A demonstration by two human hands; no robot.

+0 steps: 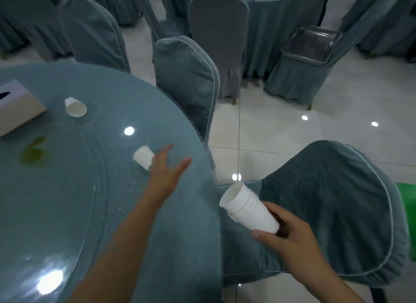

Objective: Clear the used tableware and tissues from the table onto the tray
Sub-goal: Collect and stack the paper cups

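A white paper cup (pixel 142 158) lies tipped on its side on the round glass-topped table (pixel 67 201). My left hand (pixel 165 171) is stretched over the table with fingers spread, its fingertips right beside that cup. A second white cup (pixel 75 107) lies on its side farther back on the left. My right hand (pixel 290 233) is off the table's right edge and grips a stack of nested white cups (pixel 247 209), mouths pointing up and left. No tray is in view.
A white tissue box (pixel 15 106) sits at the table's left edge, and a greenish spill (pixel 33 154) marks the glass. Covered chairs (pixel 186 84) stand around the table, one (pixel 333 208) under my right hand. A grey bin (pixel 310 45) stands on a far chair.
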